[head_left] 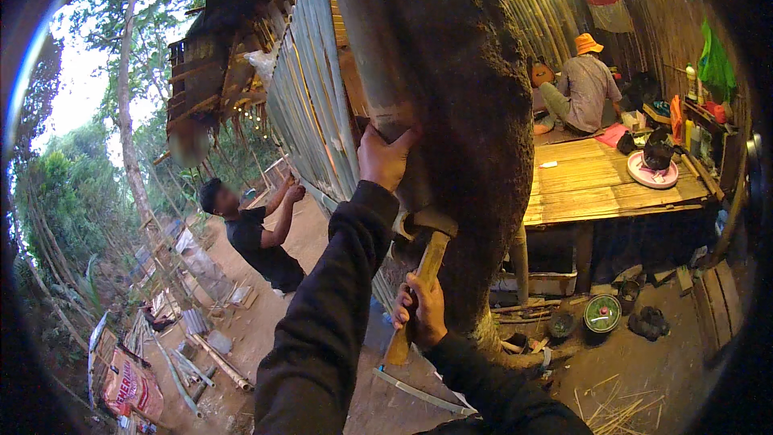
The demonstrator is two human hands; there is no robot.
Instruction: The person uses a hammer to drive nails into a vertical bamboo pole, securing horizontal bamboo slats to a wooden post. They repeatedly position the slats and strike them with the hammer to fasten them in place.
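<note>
Head view is showing your left hand point(386, 157) clasping a thick bamboo post point(366, 40), which is leaning close beside the tree trunk point(475, 113); probably you are gripping there for keeping the post steady. Your right hand point(423, 306) is grasping a hammer-like tool point(432, 259) by its wooden handle point(431, 266), closing around the middle, perhaps for better control. The tool's head point(436, 220) is sitting near the post's lower part, but shadow is hiding whether they are touching.

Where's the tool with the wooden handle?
In the head view, the wooden-handled tool is near the middle, low down, in the right hand, below the left hand, beside the thick, dark tree trunk.
</note>
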